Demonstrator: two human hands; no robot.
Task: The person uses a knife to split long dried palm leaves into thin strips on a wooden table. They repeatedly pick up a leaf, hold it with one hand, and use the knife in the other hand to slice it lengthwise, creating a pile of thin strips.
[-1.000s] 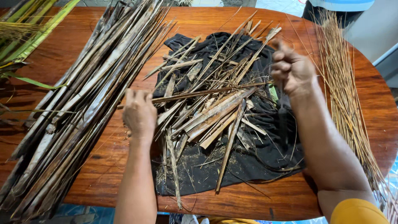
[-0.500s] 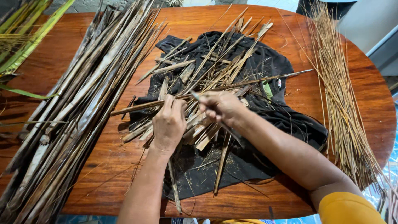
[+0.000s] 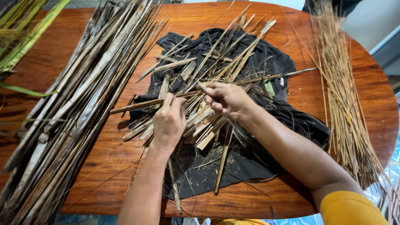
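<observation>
While both hands meet over the middle of the round wooden table (image 3: 104, 166), the holdings read as follows. Item: long dried strip (image 3: 258, 78), thin, stiff, brown-grey, lying nearly level from nine o'clock to three o'clock across the black cloth (image 3: 250, 162). Item: left hand (image 3: 169, 121), palm down, fingers curled over the strip's nine o'clock half, closed on it. Item: right hand (image 3: 227, 100), knuckles up, fingers bunched tight and pinching the same strip just beside the left hand; forearm runs off toward five o'clock, ending in a yellow sleeve (image 3: 352, 208). Item: black cloth, soft, crumpled, dusted with fibre crumbs, spread at the table's centre. Item: loose heap of short split pieces (image 3: 208, 125), flat, pale tan, criss-crossed on the cloth beneath the hands. Item: bundle of long leaf stalks (image 3: 75, 108), broad, weathered grey-brown, laid side by side at nine o'clock. Item: sheaf of fine straw-coloured ribs (image 3: 341, 100), wiry, at three o'clock. Item: green fronds (image 3: 25, 41), at ten o'clock, off the table edge
</observation>
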